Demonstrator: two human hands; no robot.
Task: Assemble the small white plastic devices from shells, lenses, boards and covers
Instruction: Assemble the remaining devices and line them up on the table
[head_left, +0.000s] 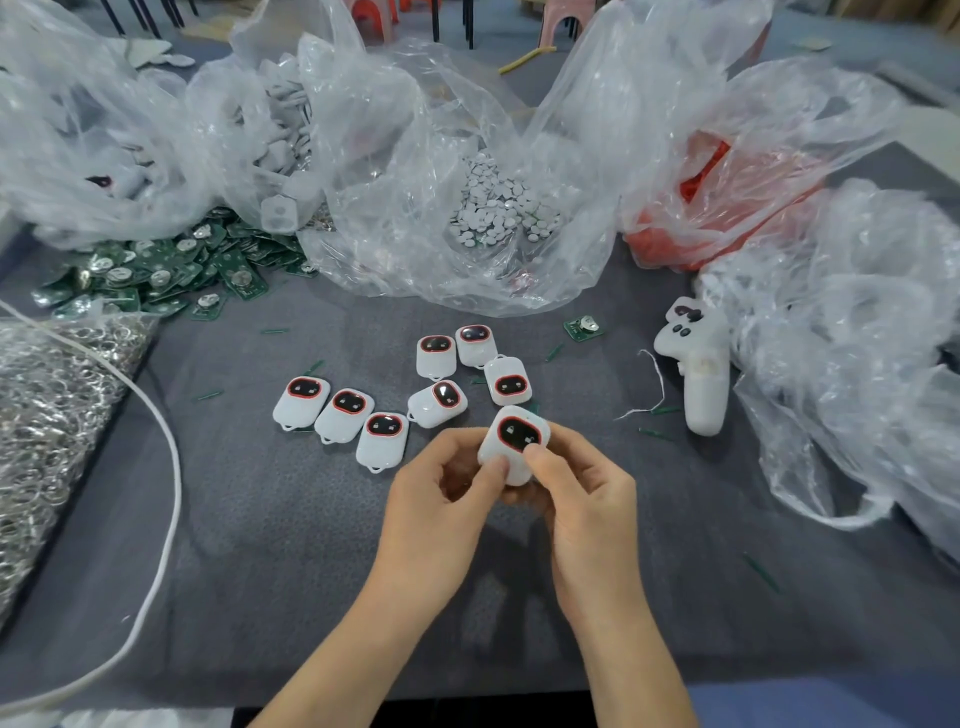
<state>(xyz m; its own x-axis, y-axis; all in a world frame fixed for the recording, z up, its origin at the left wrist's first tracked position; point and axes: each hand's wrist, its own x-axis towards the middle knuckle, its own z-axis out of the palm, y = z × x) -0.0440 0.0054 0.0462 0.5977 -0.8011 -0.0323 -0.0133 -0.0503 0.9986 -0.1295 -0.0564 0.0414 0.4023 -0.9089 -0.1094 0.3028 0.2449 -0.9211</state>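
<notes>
Both hands meet over the grey surface (311, 545) and grip one white device (514, 441) between them, tilted so that its dark, red-rimmed oval window faces up. The left hand (441, 483) curls round its lower left side, thumb pressed on the white edge. The right hand (582, 488) curls round its lower right side, thumb laid on the face just below the window. The other fingers are tucked behind the device, and how they lie there cannot be told.

Everything else sits around that device. Just beyond it and to its left lie seven finished devices (437, 402), windows up: three side by side in a slanting row to the left, four in a loose cluster straight beyond. Farther beyond and slightly right, a lone board (583, 327), green, lies by itself. Right of the device lies a white handheld controller (698, 364), with a crumpled clear bag (857, 364) past it.

Far beyond and to the left is a heap of green boards (156, 270), and behind the heap a clear bag of white shells (280, 130). Straight beyond the device an open clear bag holds small white round pieces (498, 208) — a red-filled bag (717, 208) stands farther right. Well to the left of the device lie a mass of metal rings (52, 405) and a white cable (166, 467) curving across the surface.
</notes>
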